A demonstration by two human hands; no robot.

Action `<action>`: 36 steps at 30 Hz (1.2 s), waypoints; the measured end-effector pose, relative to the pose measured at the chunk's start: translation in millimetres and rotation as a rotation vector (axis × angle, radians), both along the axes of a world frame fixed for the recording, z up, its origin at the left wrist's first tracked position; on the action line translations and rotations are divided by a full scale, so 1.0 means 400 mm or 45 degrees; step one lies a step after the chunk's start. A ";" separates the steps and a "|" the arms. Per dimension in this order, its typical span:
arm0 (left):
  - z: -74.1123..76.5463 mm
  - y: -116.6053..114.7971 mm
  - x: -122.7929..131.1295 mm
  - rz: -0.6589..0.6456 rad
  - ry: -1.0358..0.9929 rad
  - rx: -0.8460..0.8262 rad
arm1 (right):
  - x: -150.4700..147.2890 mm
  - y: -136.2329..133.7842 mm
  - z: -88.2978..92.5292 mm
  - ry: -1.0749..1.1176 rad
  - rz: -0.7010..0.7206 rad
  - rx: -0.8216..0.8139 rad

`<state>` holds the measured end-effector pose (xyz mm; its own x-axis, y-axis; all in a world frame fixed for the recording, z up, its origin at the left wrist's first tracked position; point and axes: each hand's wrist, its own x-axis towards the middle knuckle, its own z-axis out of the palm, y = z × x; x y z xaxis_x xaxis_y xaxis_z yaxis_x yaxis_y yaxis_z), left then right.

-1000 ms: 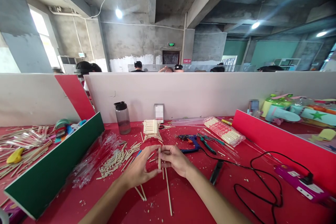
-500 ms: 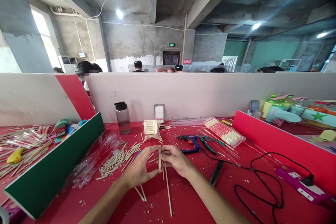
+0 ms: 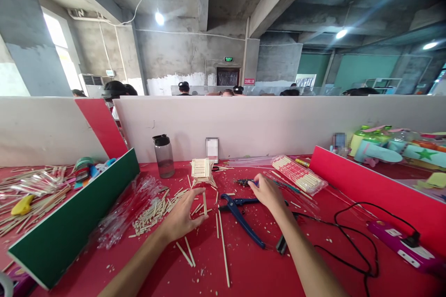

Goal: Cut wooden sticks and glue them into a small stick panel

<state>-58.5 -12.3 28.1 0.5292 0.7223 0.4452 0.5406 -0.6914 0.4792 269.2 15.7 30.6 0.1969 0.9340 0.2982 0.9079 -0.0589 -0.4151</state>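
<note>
My left hand (image 3: 181,217) pinches a short wooden stick (image 3: 205,204) between thumb and forefinger, holding it upright over the red table. Farther right, my right hand (image 3: 266,191) has its fingers closed on the blue glue gun (image 3: 251,183), which is mostly covered by the hand. A blue-handled cutter (image 3: 244,225) lies between the two hands. Behind the left hand stands a small frame built of sticks (image 3: 202,171). One long stick (image 3: 224,250) rests on the table nearer to me, with shorter ones beside it.
Cut stick pieces (image 3: 153,213) lie in a heap at the left, beside crumpled plastic film (image 3: 120,209). A water bottle (image 3: 163,157) stands at the back. Packaged sticks (image 3: 298,175), a black cable (image 3: 343,227) and a purple power strip (image 3: 400,243) are at the right. Low dividers flank the table.
My right hand has left the stick and moved right onto the glue gun. My left hand keeps the stick, slightly farther left. The blue cutter is now uncovered.
</note>
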 end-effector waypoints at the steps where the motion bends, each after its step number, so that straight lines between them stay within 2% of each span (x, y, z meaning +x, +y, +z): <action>1: 0.000 0.000 0.000 0.004 0.007 0.003 | 0.018 0.005 -0.010 -0.073 -0.063 -0.067; 4: 0.000 0.000 0.000 0.009 0.017 0.026 | 0.043 0.018 -0.040 -0.101 -0.172 -0.243; 8: -0.002 0.002 0.000 0.003 0.028 0.044 | 0.046 0.026 -0.055 0.011 -0.191 -0.369; 16: -0.006 0.008 -0.005 0.018 -0.039 -0.016 | 0.067 0.033 -0.008 0.225 -0.182 -0.175; 18: -0.008 0.009 -0.007 0.028 -0.069 -0.043 | 0.059 0.031 0.004 0.399 -0.068 -0.097; 19: -0.009 0.010 -0.008 0.032 -0.091 -0.052 | 0.051 0.029 0.008 0.572 0.038 -0.038; 22: -0.012 0.012 -0.010 0.032 -0.158 -0.076 | 0.021 0.017 0.011 1.211 0.451 0.159; 23: -0.013 0.013 -0.010 0.029 -0.177 -0.083 | 0.010 0.011 0.010 1.343 0.571 0.185; 25: -0.012 0.015 -0.010 0.025 -0.203 -0.096 | -0.010 0.001 0.009 1.417 0.721 0.137; 31: -0.013 0.020 -0.010 0.018 -0.238 -0.111 | -0.052 -0.026 0.010 1.384 0.985 -0.128; 36: -0.014 0.022 -0.010 0.036 -0.263 -0.096 | -0.087 -0.039 0.011 1.341 0.973 -0.139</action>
<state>-62.5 -3.6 22.5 0.4111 0.7711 0.4862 0.4444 -0.6353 0.6316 234.2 0.2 35.0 -0.3004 0.9223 0.2430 -0.0299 0.2455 -0.9689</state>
